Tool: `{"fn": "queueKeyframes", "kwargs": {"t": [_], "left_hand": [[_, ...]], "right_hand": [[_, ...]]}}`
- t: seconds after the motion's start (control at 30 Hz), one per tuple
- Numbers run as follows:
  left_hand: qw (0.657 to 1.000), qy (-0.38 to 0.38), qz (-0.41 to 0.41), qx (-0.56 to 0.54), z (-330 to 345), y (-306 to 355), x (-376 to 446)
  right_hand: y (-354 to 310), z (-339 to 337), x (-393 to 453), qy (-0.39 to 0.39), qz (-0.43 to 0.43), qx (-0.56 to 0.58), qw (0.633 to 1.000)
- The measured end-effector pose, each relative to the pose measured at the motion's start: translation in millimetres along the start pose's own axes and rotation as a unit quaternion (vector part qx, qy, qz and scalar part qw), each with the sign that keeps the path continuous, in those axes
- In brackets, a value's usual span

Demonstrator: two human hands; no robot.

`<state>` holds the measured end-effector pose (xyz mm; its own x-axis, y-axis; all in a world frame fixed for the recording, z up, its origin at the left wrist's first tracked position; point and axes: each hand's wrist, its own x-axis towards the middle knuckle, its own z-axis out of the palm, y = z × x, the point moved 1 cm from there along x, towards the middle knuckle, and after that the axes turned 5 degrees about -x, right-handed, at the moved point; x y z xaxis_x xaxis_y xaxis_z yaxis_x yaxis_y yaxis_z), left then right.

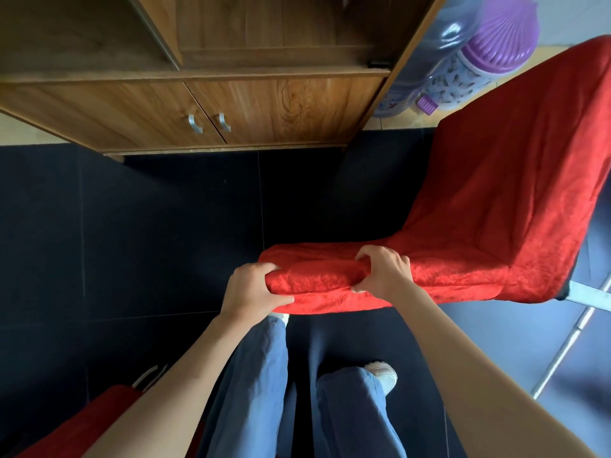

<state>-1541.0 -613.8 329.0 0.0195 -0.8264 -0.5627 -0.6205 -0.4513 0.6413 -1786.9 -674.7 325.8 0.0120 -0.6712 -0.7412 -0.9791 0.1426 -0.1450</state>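
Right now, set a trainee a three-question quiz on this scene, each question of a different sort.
1. True or false: the left hand and the right hand both grip the front edge of the red cover on the chair.
2. Which thing stands to the right of the wooden cabinet, beyond the chair's back?
A. a purple-lidded container
B. a green bucket
C. a floor lamp
3. Fill in the number: the cabinet's lower doors carry ___ metal handles.

Key: 1 true; 2 A; 3 two.
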Motion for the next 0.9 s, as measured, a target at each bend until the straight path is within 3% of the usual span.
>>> {"fn": "queueKeyframes", "kwargs": {"t": [0.2, 0.37, 0.47, 0.6, 0.9], "left_hand": [[0.998, 0.046, 0.046, 0.000, -24, 52, -17], [0.983, 0.148, 0.082, -0.077, -37, 80, -55], [0.981, 0.128, 0.086, -0.117, -45, 94, -72], [0.984, 0.096, 0.124, -0.086, -51, 125, -84], [0.967, 0.117, 0.212, -0.073, -55, 227, -109]], "right_hand": [[0, -48, -26, -0.008, -0.010, 0.000, 1.000], [1, -88, -52, -0.011, -0.025, 0.001, 1.000], [10, -105, -72, -0.005, -0.030, 0.010, 0.999], [29, -122, -97, 0.002, -0.035, 0.028, 0.999], [81, -189, -143, 0.065, -0.061, 0.065, 0.994]]}}
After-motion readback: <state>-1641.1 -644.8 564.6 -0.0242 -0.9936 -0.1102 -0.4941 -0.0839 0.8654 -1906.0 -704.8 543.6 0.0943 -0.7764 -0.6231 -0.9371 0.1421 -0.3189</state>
